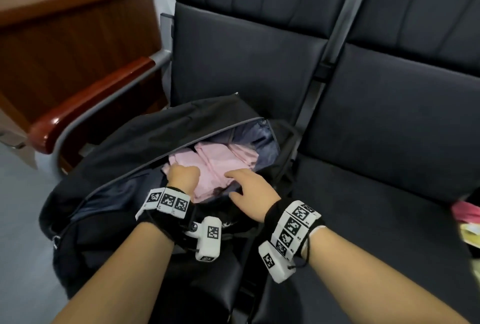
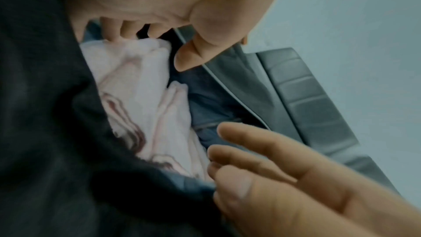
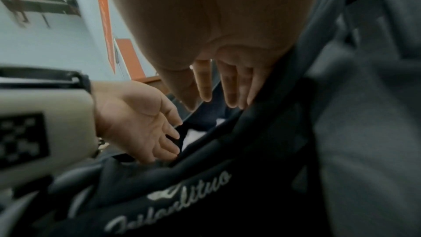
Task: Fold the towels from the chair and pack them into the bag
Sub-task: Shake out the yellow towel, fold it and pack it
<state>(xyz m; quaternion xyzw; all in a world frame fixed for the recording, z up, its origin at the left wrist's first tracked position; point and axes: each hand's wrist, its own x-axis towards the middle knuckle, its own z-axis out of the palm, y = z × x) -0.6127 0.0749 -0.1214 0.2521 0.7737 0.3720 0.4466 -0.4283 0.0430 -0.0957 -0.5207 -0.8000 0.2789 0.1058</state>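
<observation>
A black fabric bag [image 1: 135, 136] lies on the left of two dark padded chair seats [image 1: 389, 116], its long zip mouth gaping to show a smooth blue-grey lining. Inside sit soft pale pink towels [image 1: 218, 165], folded into flat, creased layers; two separate folded bundles show in the left wrist view, though the blur there makes the count uncertain. A darker reddish streak runs along the cloth's near edge.

The left hand [image 1: 183, 177] reaches into the mouth with its fingers bent down onto the pink cloth, fingertips pressing its far edge; the thumb stands free, and whether anything is actually pinched cannot be told. The right hand [image 1: 253, 195] hovers over the near rim, fingers straight and slightly spread, holding nothing (the forefinger points toward the towels).

The bag's near side carries white script lettering [image 3: 168, 203]. A glossy red-brown wooden armrest [image 1: 85, 108] on a grey metal tube flanks the seat, with a wooden cabinet [image 1: 65, 25] beyond it.
</observation>
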